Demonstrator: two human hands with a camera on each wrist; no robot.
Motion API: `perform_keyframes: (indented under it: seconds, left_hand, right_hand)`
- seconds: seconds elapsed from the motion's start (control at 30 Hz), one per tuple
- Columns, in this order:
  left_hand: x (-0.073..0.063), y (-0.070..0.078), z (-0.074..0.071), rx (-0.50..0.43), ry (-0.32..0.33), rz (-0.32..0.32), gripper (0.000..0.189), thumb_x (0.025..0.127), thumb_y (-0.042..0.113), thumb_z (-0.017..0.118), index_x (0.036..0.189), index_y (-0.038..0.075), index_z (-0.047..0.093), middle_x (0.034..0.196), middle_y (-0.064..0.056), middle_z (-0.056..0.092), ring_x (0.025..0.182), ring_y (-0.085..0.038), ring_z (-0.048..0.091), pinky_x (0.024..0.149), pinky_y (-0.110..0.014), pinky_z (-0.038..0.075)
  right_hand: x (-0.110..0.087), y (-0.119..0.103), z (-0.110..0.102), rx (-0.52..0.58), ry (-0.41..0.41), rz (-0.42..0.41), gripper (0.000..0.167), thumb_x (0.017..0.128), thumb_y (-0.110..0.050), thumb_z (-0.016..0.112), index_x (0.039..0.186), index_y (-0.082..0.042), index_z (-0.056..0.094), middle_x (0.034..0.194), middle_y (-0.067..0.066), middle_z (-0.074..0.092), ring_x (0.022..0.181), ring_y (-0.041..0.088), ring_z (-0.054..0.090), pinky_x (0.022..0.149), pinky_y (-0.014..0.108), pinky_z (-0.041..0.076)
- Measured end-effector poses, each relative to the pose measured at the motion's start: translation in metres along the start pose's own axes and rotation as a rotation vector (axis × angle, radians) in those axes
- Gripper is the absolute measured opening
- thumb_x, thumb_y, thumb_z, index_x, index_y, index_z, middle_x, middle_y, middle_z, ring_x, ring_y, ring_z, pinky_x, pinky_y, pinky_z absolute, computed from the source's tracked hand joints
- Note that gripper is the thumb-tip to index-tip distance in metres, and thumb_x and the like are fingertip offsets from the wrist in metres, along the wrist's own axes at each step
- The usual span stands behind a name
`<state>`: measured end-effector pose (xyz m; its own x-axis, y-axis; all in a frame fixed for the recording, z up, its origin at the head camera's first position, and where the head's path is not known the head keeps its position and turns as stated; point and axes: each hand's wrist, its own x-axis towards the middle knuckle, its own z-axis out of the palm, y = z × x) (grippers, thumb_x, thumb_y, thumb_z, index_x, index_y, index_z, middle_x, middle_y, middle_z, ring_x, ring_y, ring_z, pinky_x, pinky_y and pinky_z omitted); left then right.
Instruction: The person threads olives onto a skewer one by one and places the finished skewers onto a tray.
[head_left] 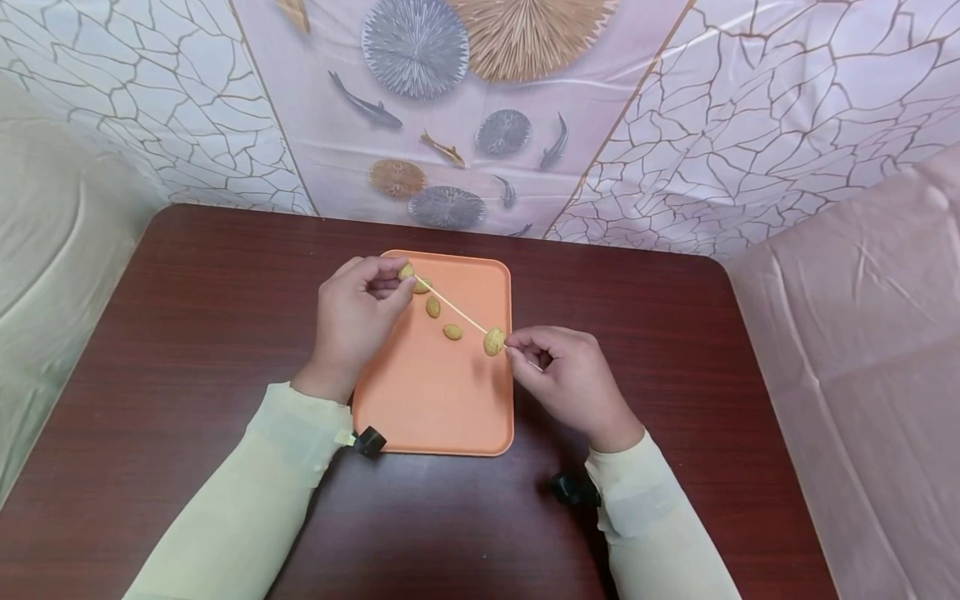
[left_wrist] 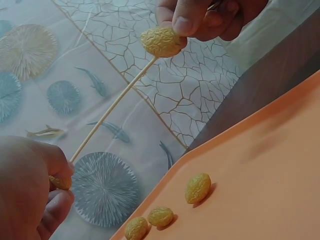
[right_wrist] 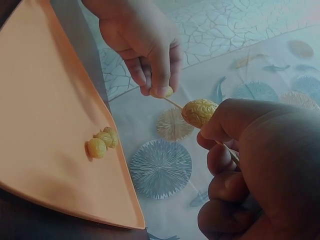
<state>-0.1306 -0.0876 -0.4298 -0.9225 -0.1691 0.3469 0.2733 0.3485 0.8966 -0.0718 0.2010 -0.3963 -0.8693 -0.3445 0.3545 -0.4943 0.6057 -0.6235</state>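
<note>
A thin wooden skewer (head_left: 457, 310) stretches between the two hands above an orange tray (head_left: 435, 400). At its far end my left hand (head_left: 360, 312) pinches a small wrinkled yellow fruit (head_left: 406, 272), largely covered by the fingers in the left wrist view. Toward the other end, a larger-looking wrinkled yellow fruit (right_wrist: 199, 113) is threaded on the stick. My right hand (head_left: 566, 375) grips the skewer right behind this fruit, fingertips at its end, and the stick's tail shows below the fingers. Three similar loose fruits, one of them this fruit (left_wrist: 198, 188), lie on the tray.
The tray rests on a dark reddish-brown table (head_left: 202, 350). Behind the table hangs a patterned cloth (head_left: 442, 125) with fish and round motifs. Small black cameras, such as the left wrist camera (head_left: 370, 442), sit at both sleeves.
</note>
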Motion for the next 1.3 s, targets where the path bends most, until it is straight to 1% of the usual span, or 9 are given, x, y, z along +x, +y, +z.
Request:
perform_keyframes:
  seconds: [0.1, 0.2, 0.57, 0.77, 0.9, 1.07, 1.3]
  left_hand:
    - [-0.001, 0.001, 0.0, 0.002, 0.003, 0.012, 0.022, 0.094, 0.007, 0.091, 0.116, 0.005, 0.087, 0.107, -0.01, 0.078, 0.094, -0.023, 0.082, 0.081, -0.009, 0.062]
    - [-0.001, 0.002, 0.0, 0.004, 0.001, 0.012, 0.022, 0.094, 0.007, 0.091, 0.116, 0.005, 0.087, 0.108, -0.011, 0.079, 0.094, -0.023, 0.082, 0.081, -0.008, 0.062]
    - [-0.001, 0.008, 0.001, 0.043, -0.029, -0.021, 0.022, 0.094, 0.009, 0.09, 0.115, 0.008, 0.088, 0.103, -0.007, 0.079, 0.093, -0.019, 0.081, 0.079, -0.008, 0.062]
    - [-0.003, 0.012, 0.003, 0.046, -0.053, -0.032, 0.023, 0.093, 0.011, 0.091, 0.115, 0.008, 0.088, 0.102, -0.007, 0.079, 0.092, -0.019, 0.079, 0.079, -0.011, 0.063]
    - [-0.004, 0.015, 0.006, 0.031, -0.06, -0.026, 0.024, 0.093, 0.01, 0.092, 0.116, 0.007, 0.087, 0.103, -0.008, 0.08, 0.092, -0.02, 0.079, 0.078, -0.01, 0.062]
    - [-0.006, 0.019, 0.008, 0.021, -0.083, -0.02, 0.023, 0.094, 0.01, 0.092, 0.116, 0.007, 0.087, 0.105, -0.008, 0.081, 0.093, -0.02, 0.08, 0.079, -0.01, 0.063]
    - [-0.009, 0.024, 0.013, 0.02, -0.121, 0.015, 0.024, 0.094, 0.01, 0.092, 0.117, 0.007, 0.086, 0.106, -0.007, 0.082, 0.093, -0.02, 0.081, 0.081, -0.014, 0.065]
  right_hand:
    - [0.0, 0.0, 0.0, 0.007, 0.001, 0.004, 0.008, 0.098, -0.004, 0.08, 0.1, -0.01, 0.085, 0.078, -0.006, 0.065, 0.073, 0.01, 0.06, 0.066, 0.02, 0.052]
    - [0.0, -0.001, 0.001, 0.012, -0.003, 0.011, 0.008, 0.098, -0.005, 0.08, 0.1, -0.01, 0.085, 0.079, -0.006, 0.066, 0.074, 0.01, 0.06, 0.066, 0.023, 0.054]
    - [0.001, -0.004, 0.001, 0.003, -0.012, 0.024, 0.006, 0.099, -0.006, 0.081, 0.102, -0.01, 0.085, 0.08, -0.005, 0.068, 0.075, 0.011, 0.061, 0.065, 0.033, 0.059]
    - [0.002, -0.004, 0.001, 0.006, -0.009, 0.022, 0.006, 0.099, -0.006, 0.081, 0.102, -0.01, 0.085, 0.08, -0.005, 0.067, 0.074, 0.011, 0.061, 0.065, 0.028, 0.057]
    - [0.002, -0.004, 0.001, 0.007, -0.004, 0.017, 0.006, 0.099, -0.006, 0.081, 0.101, -0.011, 0.084, 0.08, -0.005, 0.067, 0.074, 0.011, 0.061, 0.065, 0.026, 0.056]
    - [0.002, -0.004, 0.001, 0.008, 0.003, 0.016, 0.007, 0.099, -0.006, 0.081, 0.101, -0.011, 0.085, 0.08, -0.006, 0.067, 0.075, 0.011, 0.061, 0.066, 0.022, 0.054]
    - [0.003, -0.004, 0.0, 0.009, 0.006, 0.008, 0.007, 0.099, -0.005, 0.081, 0.101, -0.011, 0.085, 0.079, -0.006, 0.067, 0.074, 0.01, 0.061, 0.066, 0.02, 0.053]
